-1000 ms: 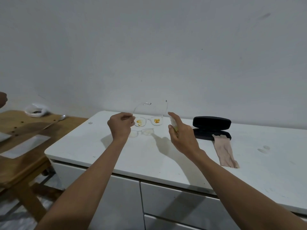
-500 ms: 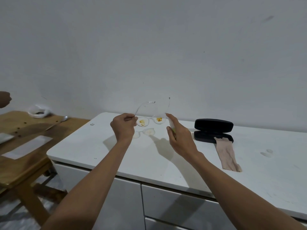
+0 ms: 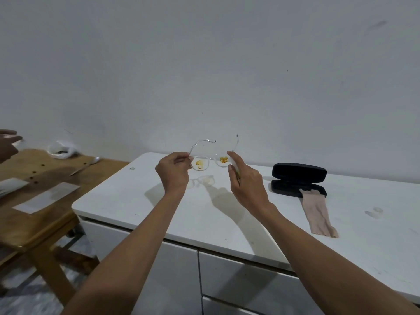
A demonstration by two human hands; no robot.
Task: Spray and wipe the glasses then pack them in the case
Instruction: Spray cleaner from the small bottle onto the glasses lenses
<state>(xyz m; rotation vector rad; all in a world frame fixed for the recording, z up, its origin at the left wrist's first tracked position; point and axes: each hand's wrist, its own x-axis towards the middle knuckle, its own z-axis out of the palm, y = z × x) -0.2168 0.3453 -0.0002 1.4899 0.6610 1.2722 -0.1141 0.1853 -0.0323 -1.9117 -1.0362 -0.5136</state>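
Observation:
Clear-framed glasses (image 3: 201, 164) with yellow-orange smears on both lenses hang in the air above the white cabinet top (image 3: 141, 201), temples pointing up toward me. My left hand (image 3: 173, 172) pinches the left temple. My right hand (image 3: 246, 180) grips a small spray bottle, mostly hidden in the palm, right beside the right lens, forefinger raised on its top. An open black glasses case (image 3: 298, 178) lies to the right on the cabinet. A beige cloth (image 3: 317, 212) trails from the case's front toward the near edge.
A wooden table (image 3: 34, 201) stands to the left with paper sheets, a spoon and a white bowl (image 3: 60, 150). Another person's hand (image 3: 6, 144) shows at the far left edge. A white wall rises behind the cabinet.
Both hands with the glasses and the bottle have stayed in nearly the same pose. The view has shifted slightly, and the other person's hand reaches further in at the left.

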